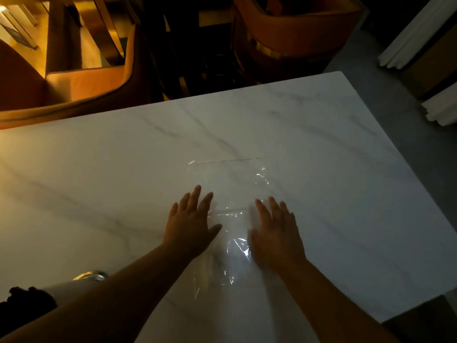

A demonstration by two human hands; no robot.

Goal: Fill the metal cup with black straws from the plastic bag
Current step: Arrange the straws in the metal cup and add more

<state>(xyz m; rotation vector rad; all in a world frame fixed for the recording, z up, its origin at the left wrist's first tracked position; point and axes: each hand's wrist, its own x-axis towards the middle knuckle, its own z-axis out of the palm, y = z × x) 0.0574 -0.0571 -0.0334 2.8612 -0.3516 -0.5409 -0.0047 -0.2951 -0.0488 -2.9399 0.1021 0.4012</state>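
In the head view, a clear plastic bag (228, 194) lies flat on a white marble table (333, 169) with thin grey veins. The bag is thin, glossy and wrinkled, and it catches small bright reflections. It has a long rectangular shape; its long axis runs from the person toward the far edge of the table, and a straight edge line marks its far end. It looks empty and flat.

The left hand (190, 226) rests palm down on the left side of the bag, with the fingers spread and straight, gripping nothing. The right hand (277, 233) lies palm down on the right side, also with flat, stretched fingers; it is somewhat blurred.

At the lower left, a shiny metal cup (92, 276) is mostly hidden behind the left forearm, so only a part of its rim shows. Beside it a dark mass (27, 303) is cut off by the frame edge and too dim to make out. Orange upholstered chairs (86, 78) stand behind the table.
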